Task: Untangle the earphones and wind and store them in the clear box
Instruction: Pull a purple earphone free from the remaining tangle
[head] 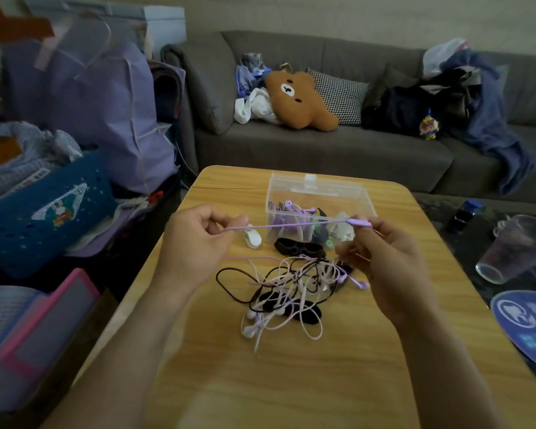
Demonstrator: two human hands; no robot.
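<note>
Now, starting from the wooden table (291,376) under everything, the clear box (316,202) stands at its far side, straight ahead of me, with its lid tipped up at the back. Inside it I can make out purple earphones wound up, something green and something pale, though I cannot count them through the wall. Just in front of the box lies a black oval case (300,246), and to the left of that a small white clip (252,237). Nearer me sits the tangle of earphones (287,289), white, pink, purple and black cords all knotted, resting partly on another dark piece. Between my hands a purple cord (291,226) runs taut, its long axis lying left to right, across the front of the box and above the tangle. My left hand (195,243) pinches its left end between thumb and fingers; my right hand (384,258) pinches the other end at the inline remote (360,222), and more of the cord trails from that hand down into the tangle. So the knot hangs below and nearer my right hand, and I judge that side must be worked free first, before any winding.
</note>
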